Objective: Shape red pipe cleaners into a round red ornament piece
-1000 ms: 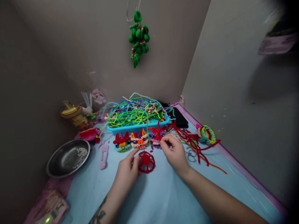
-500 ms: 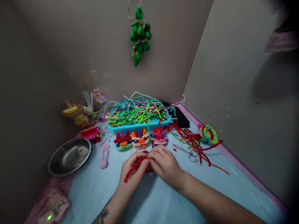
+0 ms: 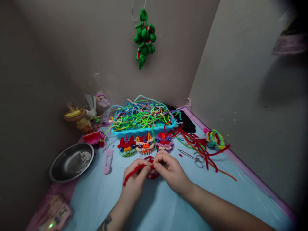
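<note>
A red pipe cleaner [image 3: 132, 175] runs across my left hand [image 3: 136, 176], its loose end hanging over the back of the thumb side. My left thumb and forefinger are closed on it. My right hand [image 3: 169, 170] meets them, thumb and forefinger pinched on the same red strand. Beneath the fingertips a round red pipe cleaner piece [image 3: 152, 175] shows in part; the hands cover the rest. Just beyond stand three colourful pipe cleaner animal heads: a red one [image 3: 126, 146], an orange and cream one [image 3: 144, 143] and a purple one [image 3: 164, 142].
Behind the heads, a blue basket [image 3: 144, 131] overflows with pipe cleaners. Scissors [image 3: 191, 156] and loose red strands [image 3: 204, 150] lie to the right. On the left are a metal bowl [image 3: 69, 165] with small white beads, a pink clip-like piece [image 3: 108, 162] and a pink device [image 3: 56, 213].
My hands have shifted slightly, and the fingers of my right hand have drawn back a little. More of the round red piece shows between them, and the loose end lies further left.
</note>
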